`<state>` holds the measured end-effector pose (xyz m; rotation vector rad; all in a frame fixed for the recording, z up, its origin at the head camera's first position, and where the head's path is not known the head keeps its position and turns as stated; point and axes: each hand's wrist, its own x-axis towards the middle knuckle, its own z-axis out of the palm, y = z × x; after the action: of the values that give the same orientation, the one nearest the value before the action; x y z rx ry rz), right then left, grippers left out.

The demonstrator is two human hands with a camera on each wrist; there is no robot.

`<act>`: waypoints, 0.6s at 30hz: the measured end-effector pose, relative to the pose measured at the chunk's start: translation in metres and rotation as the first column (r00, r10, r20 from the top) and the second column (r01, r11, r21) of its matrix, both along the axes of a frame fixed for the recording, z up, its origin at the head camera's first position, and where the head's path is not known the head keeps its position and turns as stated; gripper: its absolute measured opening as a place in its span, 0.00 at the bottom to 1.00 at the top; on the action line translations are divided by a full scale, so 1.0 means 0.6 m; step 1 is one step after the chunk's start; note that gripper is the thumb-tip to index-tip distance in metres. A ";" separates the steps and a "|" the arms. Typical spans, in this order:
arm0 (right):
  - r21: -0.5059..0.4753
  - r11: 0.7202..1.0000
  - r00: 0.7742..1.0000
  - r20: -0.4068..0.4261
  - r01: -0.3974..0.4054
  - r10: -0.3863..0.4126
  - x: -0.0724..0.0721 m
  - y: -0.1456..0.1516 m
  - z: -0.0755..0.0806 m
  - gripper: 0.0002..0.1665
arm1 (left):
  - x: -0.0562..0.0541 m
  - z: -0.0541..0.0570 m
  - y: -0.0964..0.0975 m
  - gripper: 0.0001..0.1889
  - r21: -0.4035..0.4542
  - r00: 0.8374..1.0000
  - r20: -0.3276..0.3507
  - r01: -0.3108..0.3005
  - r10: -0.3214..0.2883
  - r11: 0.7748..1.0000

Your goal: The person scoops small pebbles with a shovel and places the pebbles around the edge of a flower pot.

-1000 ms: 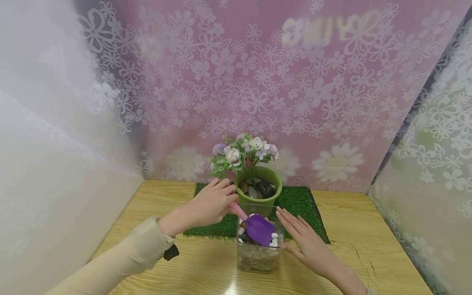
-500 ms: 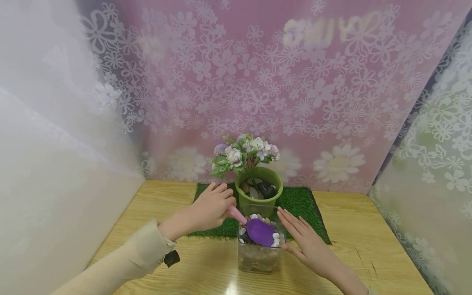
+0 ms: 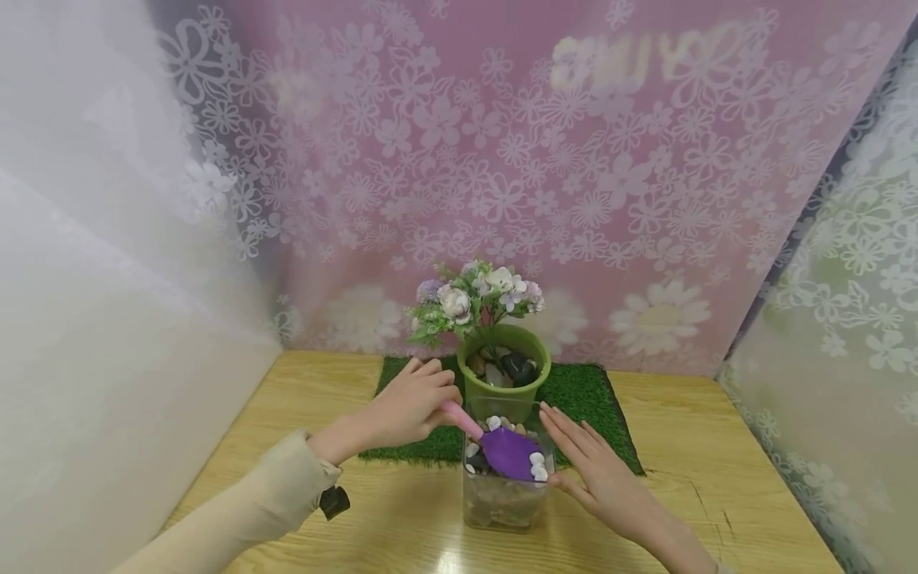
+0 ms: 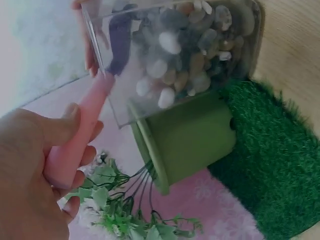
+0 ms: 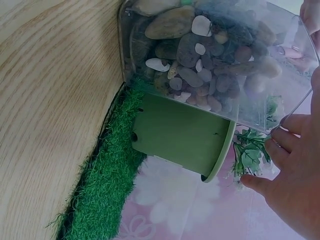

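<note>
My left hand (image 3: 416, 402) grips the pink handle of a small shovel (image 3: 511, 454), its fingers curled round it in the left wrist view. The shovel's purple blade lies inside a clear square container (image 3: 502, 506), over the pebbles (image 4: 170, 75) that fill its lower part. White pebbles (image 3: 538, 466) sit at the blade's tip. My right hand (image 3: 598, 474), fingers straight, rests against the container's right rim. Right behind the container stands a green flowerpot (image 3: 545, 367) with larger stones and white and lilac flowers (image 3: 476, 295).
The flowerpot stands on a green artificial grass mat (image 3: 588, 406). Beneath everything is a wooden table (image 3: 387, 510). A pink flowered curtain (image 3: 495, 159) hangs behind, with pale sheets at both sides.
The shovel's blade has shifted slightly right and forward among the pebbles, and its tilt has changed a little. My right hand stays at the container's rim.
</note>
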<state>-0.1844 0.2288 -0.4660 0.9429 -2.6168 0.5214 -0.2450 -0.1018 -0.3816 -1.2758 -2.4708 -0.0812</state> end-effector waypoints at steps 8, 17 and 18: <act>-0.007 1.000 1.000 -0.013 -0.015 0.015 0.001 0.001 0.000 0.50 | 0.009 0.012 0.003 0.15 -0.100 0.998 -0.057 -0.027 0.021 0.995; 0.012 1.000 1.000 -0.021 0.000 0.000 0.001 0.000 0.003 0.51 | 0.008 0.031 0.010 0.12 -0.230 0.993 -0.118 0.002 -0.030 0.973; 0.010 1.000 1.000 -0.018 0.000 0.000 0.001 0.000 0.003 0.51 | 0.008 0.032 0.011 0.12 -0.241 0.993 -0.117 0.005 -0.034 0.970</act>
<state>-0.1840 0.2288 -0.4641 0.9461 -2.6056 0.4981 -0.2405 -0.0952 -0.3621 -1.3571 -2.4199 0.2918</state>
